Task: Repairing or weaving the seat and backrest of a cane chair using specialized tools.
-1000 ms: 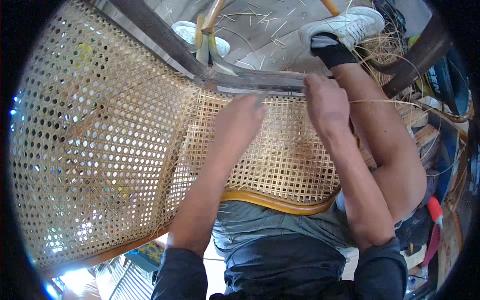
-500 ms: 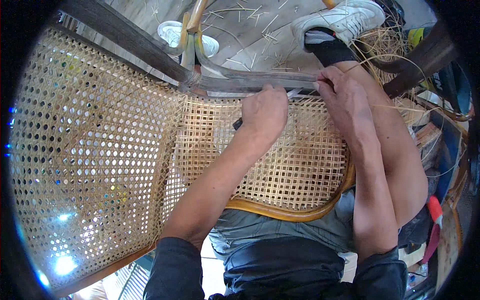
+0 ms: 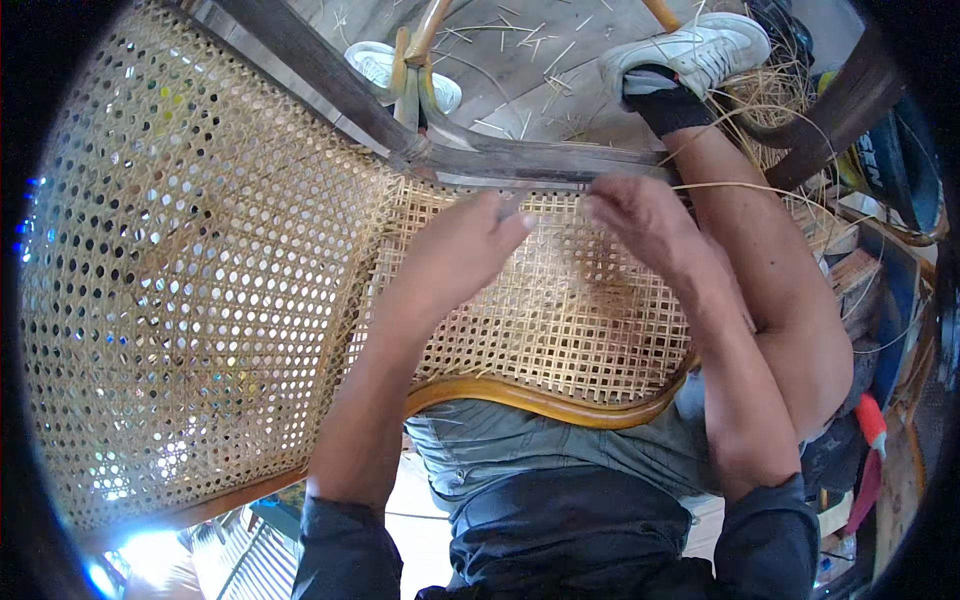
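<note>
— Cane seat lies across the person's lap, its far edge against the dark wooden rail. What do the hands do?

— Left hand presses flat on the weave, fingers loosely bent, gripping nothing I can see. Right hand pinches near the rail, maybe on a strand; I cannot tell for sure.

— How to do it well?

— I think: keep the strand tight and straight along the rail.

— And around?

— Concrete floor with cane scraps, white shoe.

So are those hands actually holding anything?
Cannot be told for sure. Both the left hand and right hand rest fingertips on the cane seat near the frame; any held strand is hidden.
</note>
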### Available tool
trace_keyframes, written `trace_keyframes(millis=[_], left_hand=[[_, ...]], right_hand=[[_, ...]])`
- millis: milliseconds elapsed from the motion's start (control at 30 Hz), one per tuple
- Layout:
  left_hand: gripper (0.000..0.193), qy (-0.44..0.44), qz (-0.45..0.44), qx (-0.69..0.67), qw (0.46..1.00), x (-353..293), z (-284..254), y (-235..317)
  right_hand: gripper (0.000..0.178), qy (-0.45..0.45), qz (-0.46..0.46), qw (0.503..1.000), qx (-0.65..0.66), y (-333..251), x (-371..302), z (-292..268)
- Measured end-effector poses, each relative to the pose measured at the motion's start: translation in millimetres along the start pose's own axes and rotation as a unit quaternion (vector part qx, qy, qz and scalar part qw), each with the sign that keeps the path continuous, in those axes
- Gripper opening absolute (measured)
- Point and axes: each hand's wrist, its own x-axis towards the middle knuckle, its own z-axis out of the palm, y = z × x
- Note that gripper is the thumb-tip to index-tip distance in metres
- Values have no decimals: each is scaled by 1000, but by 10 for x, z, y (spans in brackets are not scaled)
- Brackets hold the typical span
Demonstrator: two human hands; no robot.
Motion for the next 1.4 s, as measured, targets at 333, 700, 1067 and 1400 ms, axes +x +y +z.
trace_keyframes(millis=[333, 700, 1067, 1400], left_hand=[[21, -53, 88, 318, 943, 571, 203, 368], [20, -121, 159, 315, 928, 705, 253, 333], [21, -205, 13, 241, 949, 682, 166, 419], [23, -171, 118, 372, 905, 703, 351, 534]], right_hand=[[18, 68, 72, 982, -159, 316, 52, 179], [17, 97, 87, 960, -247, 86, 74, 366], [22, 18, 227, 948, 221, 518, 96, 341], [18, 55, 96, 981, -160, 201, 16, 169]])
